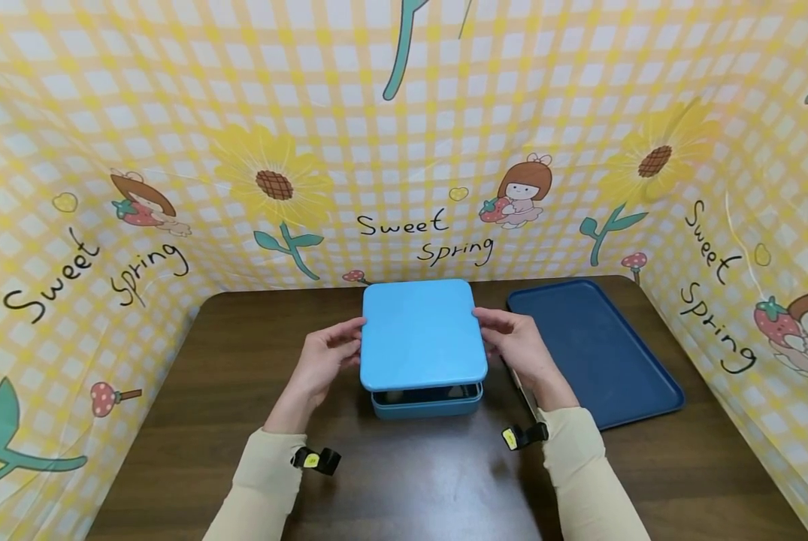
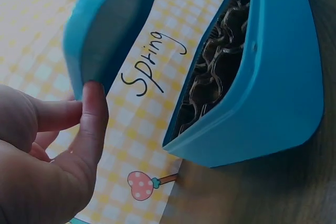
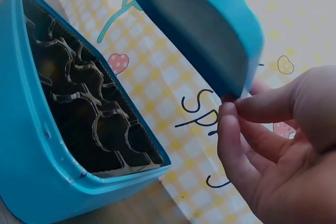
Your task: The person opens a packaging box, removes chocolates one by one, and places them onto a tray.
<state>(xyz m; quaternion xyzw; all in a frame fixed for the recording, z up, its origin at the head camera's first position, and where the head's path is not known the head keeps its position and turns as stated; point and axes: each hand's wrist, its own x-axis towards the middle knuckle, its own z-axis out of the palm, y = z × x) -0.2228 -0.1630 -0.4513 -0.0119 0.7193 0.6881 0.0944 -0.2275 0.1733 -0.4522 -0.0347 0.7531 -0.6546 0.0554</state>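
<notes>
A light blue lid (image 1: 422,334) is held above a matching blue box (image 1: 427,408), apart from its rim. My left hand (image 1: 318,364) pinches the lid's left edge between thumb and fingers. On the opposite edge, my right hand (image 1: 520,347) pinches it the same way. Both wrist views show a gap between the lid (image 2: 113,24) and the box (image 3: 31,129). Inside the box sits a clear wavy divider (image 3: 97,98) that forms several round compartments over a dark interior.
A dark blue tray (image 1: 600,353) lies on the brown table (image 1: 241,391) to the right. Beside it, partly behind my right hand, is a thin slender object (image 1: 522,391) whose kind I cannot tell. A yellow checked cloth (image 1: 404,150) stands around the table's back and sides.
</notes>
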